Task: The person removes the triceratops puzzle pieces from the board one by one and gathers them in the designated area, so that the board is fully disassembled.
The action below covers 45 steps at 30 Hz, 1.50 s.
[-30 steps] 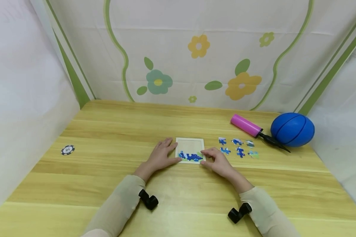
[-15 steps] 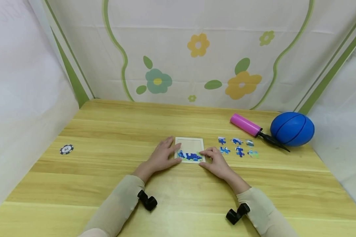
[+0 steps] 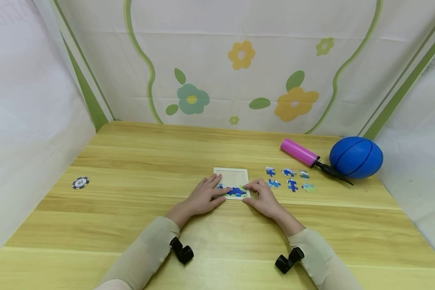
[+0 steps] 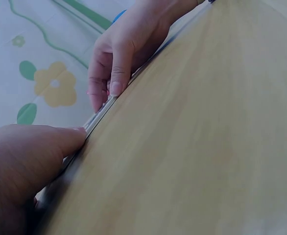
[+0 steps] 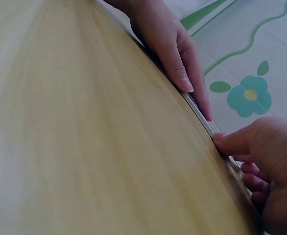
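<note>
A small jigsaw puzzle tray with a pale wooden border lies on the table in the head view. Joined blue and green pieces fill its lower strip, and its upper part shows bare board. My left hand lies over the tray's lower left, index finger stretched onto the pieces, thumb along the near border. At the lower right corner, my right hand holds the tray between thumb and bent index finger. Both wrist views show the tray edge-on, with the thumbs at its near edge. The left fingers hide some of the pieces.
Several loose puzzle pieces lie in two rows right of the tray. Behind them are a pink pump with a black end and a blue ball. A poker chip lies far left. Flower-printed cloth walls the table's back.
My left hand has slid right and toward me, its index finger now across the joined pieces. The right thumb and index finger have shifted slightly left at the tray's corner.
</note>
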Each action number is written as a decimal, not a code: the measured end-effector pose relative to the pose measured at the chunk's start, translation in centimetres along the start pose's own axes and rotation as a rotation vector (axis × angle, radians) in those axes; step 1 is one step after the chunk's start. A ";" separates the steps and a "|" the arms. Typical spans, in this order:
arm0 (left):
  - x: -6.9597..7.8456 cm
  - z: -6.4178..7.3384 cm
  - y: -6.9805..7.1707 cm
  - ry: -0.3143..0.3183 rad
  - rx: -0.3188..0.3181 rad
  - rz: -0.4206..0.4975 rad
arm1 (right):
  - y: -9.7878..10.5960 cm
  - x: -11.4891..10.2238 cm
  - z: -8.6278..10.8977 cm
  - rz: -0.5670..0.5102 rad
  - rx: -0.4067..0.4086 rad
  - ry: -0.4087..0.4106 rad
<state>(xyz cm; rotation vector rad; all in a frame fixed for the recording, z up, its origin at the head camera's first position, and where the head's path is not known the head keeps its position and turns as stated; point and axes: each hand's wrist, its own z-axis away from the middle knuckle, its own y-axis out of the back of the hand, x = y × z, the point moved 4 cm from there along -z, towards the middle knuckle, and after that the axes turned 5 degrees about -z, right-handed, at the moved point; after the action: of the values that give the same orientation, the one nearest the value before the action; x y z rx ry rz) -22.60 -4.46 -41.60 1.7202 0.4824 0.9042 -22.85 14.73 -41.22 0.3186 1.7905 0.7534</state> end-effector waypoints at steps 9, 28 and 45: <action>-0.1 -0.1 0.0 0.005 0.003 0.004 | 0.0 -0.1 0.0 -0.028 0.032 0.004; 0.1 0.0 0.2 0.015 -0.006 0.015 | -0.1 0.0 -0.3 -0.145 0.006 -0.094; 0.1 -0.1 0.1 0.025 -0.002 0.021 | 2.4 0.4 0.1 -0.273 0.005 -0.245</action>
<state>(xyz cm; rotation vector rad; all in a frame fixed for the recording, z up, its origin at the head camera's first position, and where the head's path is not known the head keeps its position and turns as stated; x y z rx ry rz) -22.66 -4.39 -41.48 1.7168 0.4803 0.9425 -23.29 16.82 -40.04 0.1566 1.5641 0.4939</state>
